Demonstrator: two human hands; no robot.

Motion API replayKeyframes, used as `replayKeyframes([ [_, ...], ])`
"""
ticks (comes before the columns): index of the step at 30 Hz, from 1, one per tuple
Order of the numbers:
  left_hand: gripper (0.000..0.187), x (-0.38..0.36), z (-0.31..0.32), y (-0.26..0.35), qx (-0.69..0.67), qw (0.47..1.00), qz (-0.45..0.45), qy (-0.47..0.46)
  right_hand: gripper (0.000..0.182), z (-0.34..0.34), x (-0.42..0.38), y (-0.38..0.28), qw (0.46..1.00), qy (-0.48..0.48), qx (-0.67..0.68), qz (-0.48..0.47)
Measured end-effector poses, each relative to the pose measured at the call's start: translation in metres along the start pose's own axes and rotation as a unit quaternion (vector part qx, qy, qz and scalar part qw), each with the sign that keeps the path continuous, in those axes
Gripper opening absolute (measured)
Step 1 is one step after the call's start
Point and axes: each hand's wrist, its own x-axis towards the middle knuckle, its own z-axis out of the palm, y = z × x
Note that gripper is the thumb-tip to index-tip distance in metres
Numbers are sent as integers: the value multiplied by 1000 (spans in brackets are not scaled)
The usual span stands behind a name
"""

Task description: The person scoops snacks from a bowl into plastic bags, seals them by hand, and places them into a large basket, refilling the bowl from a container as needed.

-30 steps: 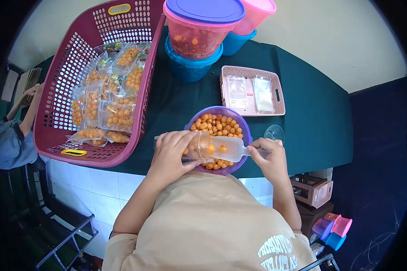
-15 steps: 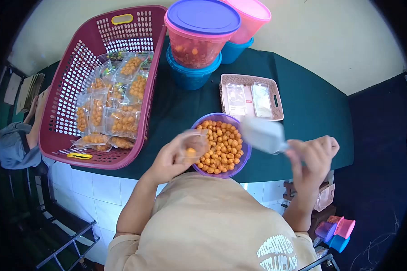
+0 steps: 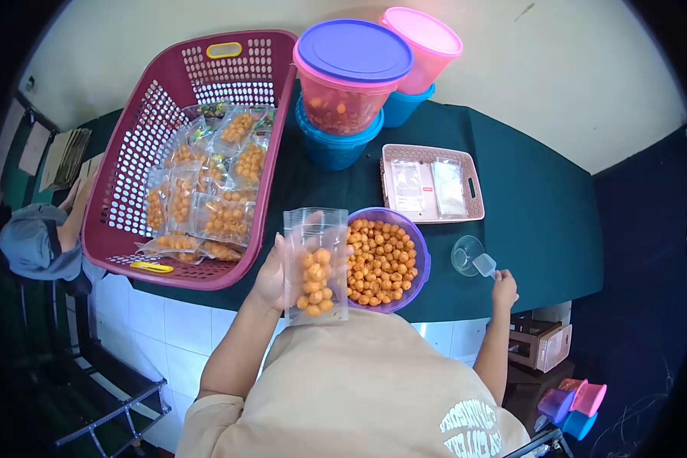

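Dark green cloth (image 3: 542,198) covers the table, against a pale wall (image 3: 542,91), with white floor tiles (image 3: 149,320) below its front edge.

From the head view, the left hand (image 3: 271,275) grasps a clear bag (image 3: 314,263), thumb at its left edge and fingers behind it. The bag is upright, with orange balls in its lower part. It stands in front of the left rim of a purple bowl (image 3: 422,263), which holds many more orange balls (image 3: 380,259).

Well apart, the right hand (image 3: 504,290) is closed around the handle of a scoop (image 3: 484,265). The scoop's tip overlaps the rim of a clear cup (image 3: 463,256); whether they touch, I cannot tell.

Behind the bowl, a pink tray (image 3: 474,211) holds two stacks of clear packets (image 3: 449,187). Farther back are two piles of tubs, a pink one (image 3: 336,99) with a purple lid and another pink one (image 3: 427,53), each on a blue one.

Left of the bag, a maroon basket (image 3: 133,153) holds filled bags (image 3: 225,217). At far left, another person (image 3: 38,240) is beside some brown sheets (image 3: 66,158).
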Motion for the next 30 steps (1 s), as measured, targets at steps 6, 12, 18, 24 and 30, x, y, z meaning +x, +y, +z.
replayKeyframes([
  [6,61,-4,-18,-19,136,989,-50,36,20,41,-2,-1,997,-21,67,38],
  [12,40,-4,-37,-15,3,991,-1,131,21,58,-2,-8,995,-41,84,28],
  [18,41,-19,-53,-9,38,989,26,142,32,8,-25,-53,997,69,27,-17],
  [24,51,-32,-35,-10,101,978,69,172,56,-28,-65,-135,868,-392,230,-198],
  [30,56,-41,-36,-11,166,969,59,173,35,1,-97,-142,783,-457,401,-134],
])
